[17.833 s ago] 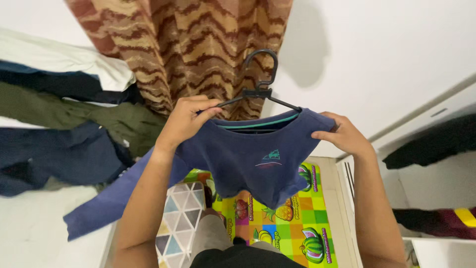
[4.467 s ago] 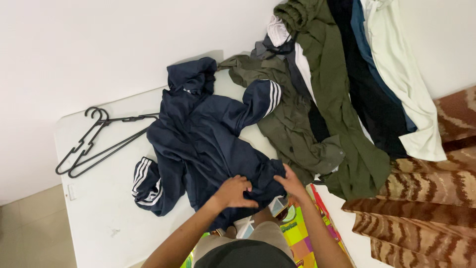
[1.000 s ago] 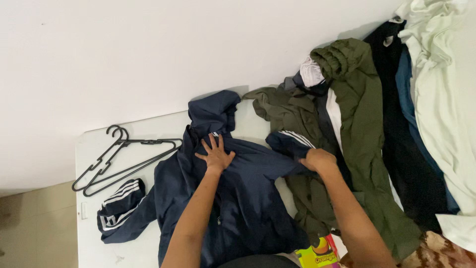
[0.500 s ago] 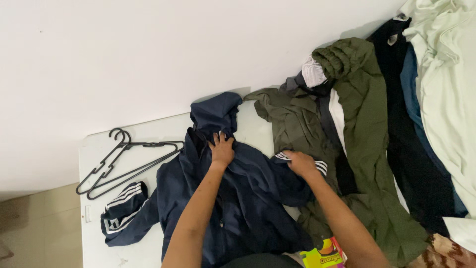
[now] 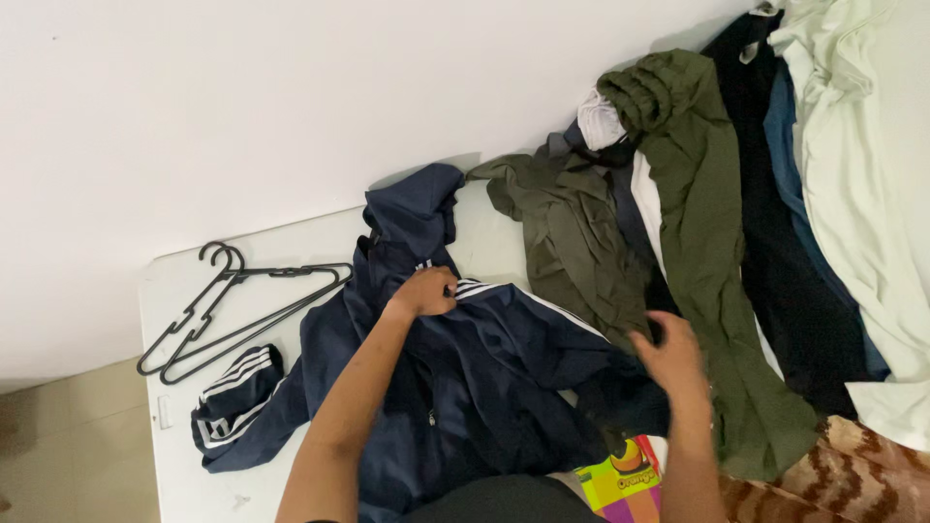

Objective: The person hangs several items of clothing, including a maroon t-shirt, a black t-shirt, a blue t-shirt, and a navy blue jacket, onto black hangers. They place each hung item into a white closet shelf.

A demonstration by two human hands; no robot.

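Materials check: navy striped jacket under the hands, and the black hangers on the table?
Navy jacket: looks like smooth synthetic track fabric with a faint sheen and soft, slack folds; the white sleeve stripes look sewn or printed, cannot tell which. Black hangers: probably moulded plastic, with thin uniform matte bars and hooks in the same black; coated metal cannot be ruled out.

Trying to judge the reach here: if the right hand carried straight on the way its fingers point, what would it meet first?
Probably the olive-green garment just beyond the right hand; depth is unclear.
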